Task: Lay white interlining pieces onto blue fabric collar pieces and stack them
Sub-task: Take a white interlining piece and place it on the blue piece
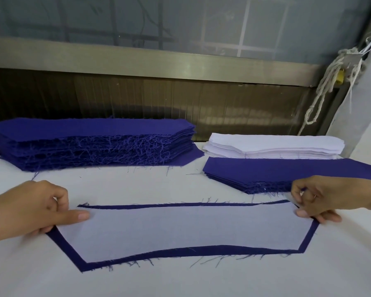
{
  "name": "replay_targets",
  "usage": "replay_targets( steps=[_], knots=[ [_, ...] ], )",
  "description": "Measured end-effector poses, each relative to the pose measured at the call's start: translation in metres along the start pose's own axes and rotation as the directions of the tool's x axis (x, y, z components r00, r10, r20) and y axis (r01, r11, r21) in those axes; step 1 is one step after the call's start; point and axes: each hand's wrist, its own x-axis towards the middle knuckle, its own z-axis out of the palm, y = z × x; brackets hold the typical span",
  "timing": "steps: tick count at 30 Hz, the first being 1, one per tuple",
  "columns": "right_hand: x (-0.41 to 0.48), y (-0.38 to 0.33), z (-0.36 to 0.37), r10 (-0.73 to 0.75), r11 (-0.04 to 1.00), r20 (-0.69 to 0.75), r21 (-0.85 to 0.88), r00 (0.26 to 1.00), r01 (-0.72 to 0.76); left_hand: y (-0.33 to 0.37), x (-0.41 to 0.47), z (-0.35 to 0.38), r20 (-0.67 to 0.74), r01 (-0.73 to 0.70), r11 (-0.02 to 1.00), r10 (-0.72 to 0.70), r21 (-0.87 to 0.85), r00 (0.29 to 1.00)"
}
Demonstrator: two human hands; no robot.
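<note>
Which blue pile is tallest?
The back-left blue pile: thick, frayed edges showing. The right blue pile is thin, by the white interlining stack.

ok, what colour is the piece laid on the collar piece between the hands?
White interlining piece, blue collar piece bordering it. Head view.

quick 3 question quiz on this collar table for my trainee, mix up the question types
1. True or false: the white interlining piece covers the blue collar piece right to its edges.
2. The tall blue stack sits at the table's: A) rear left B) rear right C) front edge
3. Fill in: the left hand and right hand each hold one ___ of the paired pieces.

Key: 1 false, a blue border shows around the white; 2 A; 3 end
</note>
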Motion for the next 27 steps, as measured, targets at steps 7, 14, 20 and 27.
replay_targets(
  steps=[7, 14, 20, 27],
  knots=[
    [-0.002, 0.002, -0.004, -0.025, 0.999, 0.041, 0.022, 0.999, 0.024, -0.006, 0.006, -0.008, -0.031, 0.078, 0.997, -0.079, -0.022, 0.996],
    [-0.005, -0.005, -0.024, -0.067, 0.99, 0.012, 0.122, 0.998, 0.065, 0.042, 0.013, -0.008, -0.385, -0.223, 0.964, 0.263, 0.148, 0.884],
    [0.008, 0.001, -0.067, 0.018, 0.982, -0.462, 0.173, 0.887, 0.071, 0.139, 0.049, 0.001, -0.436, -0.459, 0.879, 0.465, 0.127, 0.771],
    [0.049, 0.043, -0.093, 0.265, 0.943, -0.802, 0.33, 0.536, 0.028, 0.258, 0.11, 0.033, -0.373, -0.648, 0.727, 0.68, 0.229, 0.632]
  ],
)
